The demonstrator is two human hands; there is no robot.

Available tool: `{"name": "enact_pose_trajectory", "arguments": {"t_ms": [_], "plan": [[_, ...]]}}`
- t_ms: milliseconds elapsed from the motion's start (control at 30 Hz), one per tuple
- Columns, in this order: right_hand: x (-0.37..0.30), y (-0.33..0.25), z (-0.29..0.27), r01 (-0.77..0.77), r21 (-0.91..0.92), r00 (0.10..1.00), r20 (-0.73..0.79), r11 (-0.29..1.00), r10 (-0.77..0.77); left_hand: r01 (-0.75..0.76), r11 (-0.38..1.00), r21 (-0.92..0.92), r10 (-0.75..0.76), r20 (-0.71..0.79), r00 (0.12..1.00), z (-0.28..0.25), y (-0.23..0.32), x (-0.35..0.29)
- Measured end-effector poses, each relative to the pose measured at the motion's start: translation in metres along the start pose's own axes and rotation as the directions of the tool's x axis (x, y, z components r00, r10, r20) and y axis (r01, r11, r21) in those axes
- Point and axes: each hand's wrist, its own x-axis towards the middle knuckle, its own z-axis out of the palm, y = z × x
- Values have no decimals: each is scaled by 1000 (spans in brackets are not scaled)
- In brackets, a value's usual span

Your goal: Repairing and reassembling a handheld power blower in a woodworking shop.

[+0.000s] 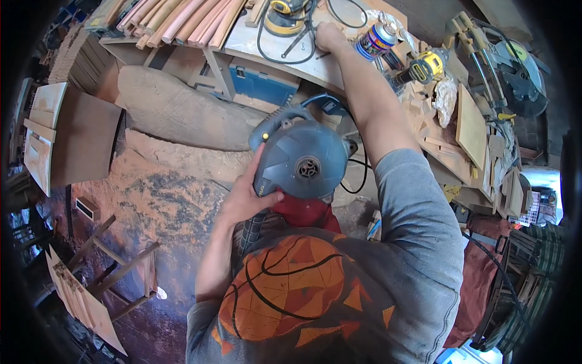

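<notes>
A dark blue-grey electric blower (303, 151) with a round vented housing sits in front of my body. My left hand (242, 200) is wrapped round its left side, thumb and fingers pressed on the casing. A black ribbed tube (251, 230) runs down from it beside my forearm. My right arm stretches to the workbench (321, 68), where my right hand (330, 37) is closed on the top; what its fingers hold, if anything, is hidden. Left of that hand lie a thin dark rod (295, 43), a black cable and a yellow-black sander (285, 23). An aerosol can (376, 42) stands to its right.
Long wooden strips (176, 21) are piled at the bench's far left, with a blue toolbox (264, 82) beneath. A yellow drill (427, 65), wood offcuts (415, 109) and a mitre saw (515, 79) are at right. A wooden stand (115, 261) and sawdust occupy the left floor.
</notes>
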Motion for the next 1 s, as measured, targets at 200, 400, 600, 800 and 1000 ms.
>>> {"name": "enact_pose_trajectory", "arguments": {"t_ms": [200,400,600,800,1000], "plan": [[-19,5,-10,17,78,996,-85,997,-10,-82,996,-24,82,-8,997,0,5,14],[-118,7,-63,105,346,938,-345,932,23,50,992,-116,-40,83,996,4,36,39],[-303,7,-66,108,467,991,-125,877,-55,-44,972,-231,100,236,966,20,32,84],[-330,32,-55,-95,493,957,-194,865,215,523,671,-526,-235,518,823,17,13,45],[-324,60,-66,-314,428,928,-52,847,370,457,770,-446,-203,508,837,-15,17,-27]]}}
